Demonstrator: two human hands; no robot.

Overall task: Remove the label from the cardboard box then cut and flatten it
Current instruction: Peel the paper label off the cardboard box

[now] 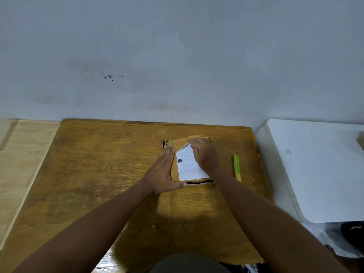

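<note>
Centrally, the right hand (204,154) pinches the far corner of the white label (188,166), already lifted off the cardboard box (173,141). From this pinch the label's long axis runs back toward the person, so peeling likely proceeds nearward. Just left, the flat left hand (163,174) braces the box; a yellow cutter (237,167) lies right.

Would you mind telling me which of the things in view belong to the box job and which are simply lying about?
Part of the job:
cardboard box
white label, far corner lifted
right hand, pinching that corner
left hand, flat against the box
yellow-green cutter, beside the box

Lying about:
brown table
pale wooden board
white unit
</note>
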